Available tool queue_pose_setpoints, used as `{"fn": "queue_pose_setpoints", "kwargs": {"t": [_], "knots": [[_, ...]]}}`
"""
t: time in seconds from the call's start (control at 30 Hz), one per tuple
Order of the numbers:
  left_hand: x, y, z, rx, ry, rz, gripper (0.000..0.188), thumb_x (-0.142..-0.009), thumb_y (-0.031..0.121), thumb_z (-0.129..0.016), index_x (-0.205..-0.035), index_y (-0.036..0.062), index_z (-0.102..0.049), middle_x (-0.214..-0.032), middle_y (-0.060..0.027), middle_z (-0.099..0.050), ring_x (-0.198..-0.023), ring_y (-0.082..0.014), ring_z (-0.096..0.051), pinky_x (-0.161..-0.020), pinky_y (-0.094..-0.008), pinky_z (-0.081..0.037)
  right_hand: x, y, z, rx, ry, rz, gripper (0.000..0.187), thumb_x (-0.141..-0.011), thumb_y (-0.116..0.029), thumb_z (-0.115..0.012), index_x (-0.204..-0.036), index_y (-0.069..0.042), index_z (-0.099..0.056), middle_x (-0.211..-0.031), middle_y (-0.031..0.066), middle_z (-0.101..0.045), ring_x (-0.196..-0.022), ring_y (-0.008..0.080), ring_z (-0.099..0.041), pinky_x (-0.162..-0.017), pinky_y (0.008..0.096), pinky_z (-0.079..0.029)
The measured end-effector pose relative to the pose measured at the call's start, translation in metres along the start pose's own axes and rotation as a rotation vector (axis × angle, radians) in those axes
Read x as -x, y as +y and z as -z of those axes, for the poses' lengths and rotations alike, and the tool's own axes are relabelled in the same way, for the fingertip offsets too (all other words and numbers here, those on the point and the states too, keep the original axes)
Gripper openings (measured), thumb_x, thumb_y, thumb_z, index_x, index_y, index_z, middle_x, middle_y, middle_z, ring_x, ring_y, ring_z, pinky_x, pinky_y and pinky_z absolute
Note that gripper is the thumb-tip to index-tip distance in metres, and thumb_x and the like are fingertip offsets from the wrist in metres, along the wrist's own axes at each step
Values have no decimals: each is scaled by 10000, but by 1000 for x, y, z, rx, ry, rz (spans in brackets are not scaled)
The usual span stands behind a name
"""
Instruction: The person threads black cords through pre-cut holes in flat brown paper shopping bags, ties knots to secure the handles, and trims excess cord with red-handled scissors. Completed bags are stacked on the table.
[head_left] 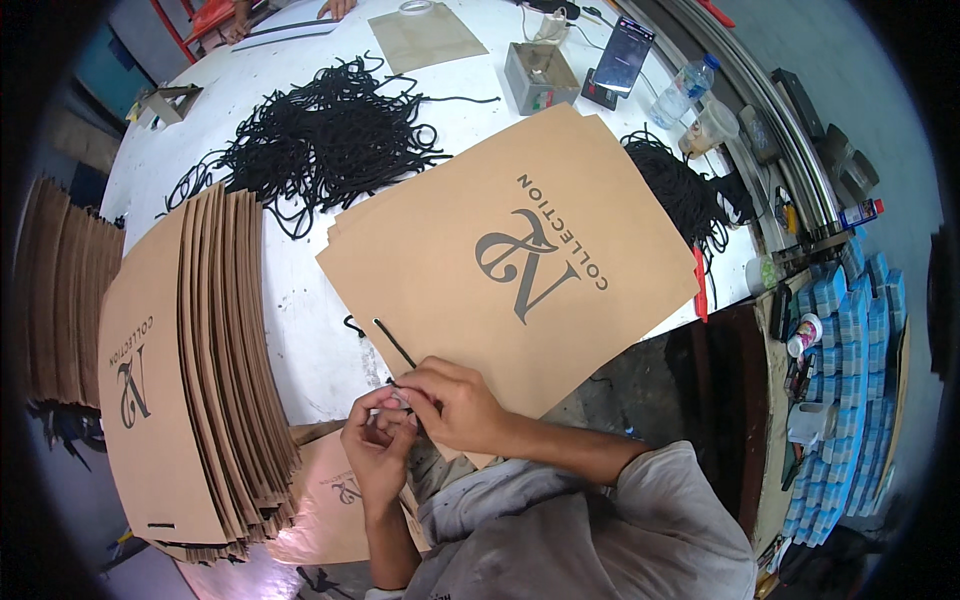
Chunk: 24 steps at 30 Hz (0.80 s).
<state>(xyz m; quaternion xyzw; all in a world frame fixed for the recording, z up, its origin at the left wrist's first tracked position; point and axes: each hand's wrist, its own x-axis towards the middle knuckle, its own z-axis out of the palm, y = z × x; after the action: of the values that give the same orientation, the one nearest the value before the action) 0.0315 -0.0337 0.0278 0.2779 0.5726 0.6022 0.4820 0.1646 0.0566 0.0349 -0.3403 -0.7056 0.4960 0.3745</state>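
A flat brown paper bag point(420, 250) with a dark printed logo lies turned at an angle on top of similar bags, at the near edge of the table. From a small hole near its left edge, a black cord point(395, 342) runs across the paper toward my fingers. My right hand point(458, 405) rests over the bag's near corner, thumb and fingers pinched on the cord. Just left of it, my left hand point(380, 435) is closed at the cord's end, fingertips meeting those of the right. Fingers partly hide the cord end. A short cord loop point(353, 326) shows beyond the bag's edge.
A big heap of black cords point(325, 135) lies behind the bag; another pile point(675, 185) is at right. Stacked brown bags point(215, 370) stand at left. A grey box point(540, 80), phone point(624, 58) and water bottle point(685, 90) stand farther back. Another person's hand point(338, 8) shows at the far edge.
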Motion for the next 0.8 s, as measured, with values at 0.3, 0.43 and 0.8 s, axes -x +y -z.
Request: {"fn": "queue_pose_setpoints", "kwargs": {"t": [0.3, 0.43, 0.8], "knots": [[-12, 7, 10, -392, -5, -488, 280, -858, -137, -693, -1113, -22, -668, -1013, -108, -583, -844, -155, -598, -738, -260, -501, -6, 1, 18, -17, -281, 34, 55, -886, 14, -625, -931, 39, -646, -937, 182, -581, -905, 351, -620, -760, 418, -496], [-16, 3, 7, -438, -93, -455, 207, -833, -122, -736, -1015, -24, -741, -1000, -139, -668, -877, -194, -644, -774, -275, -519, -9, 6, 25, -111, -252, -111, 65, -938, 4, -621, -975, 38, -662, -908, 149, -628, -817, 272, -632, -728, 361, -494], [4, 1, 8, -90, 45, -137, 61, -998, 13, -625, -1028, -35, -648, -1051, -164, -727, -918, -187, -683, -838, -301, -550, -4, 4, 26, 124, -300, 116, 132, -842, -7, -707, -971, 21, -707, -985, 122, -619, -919, 285, -617, -820, 377, -511]]}}
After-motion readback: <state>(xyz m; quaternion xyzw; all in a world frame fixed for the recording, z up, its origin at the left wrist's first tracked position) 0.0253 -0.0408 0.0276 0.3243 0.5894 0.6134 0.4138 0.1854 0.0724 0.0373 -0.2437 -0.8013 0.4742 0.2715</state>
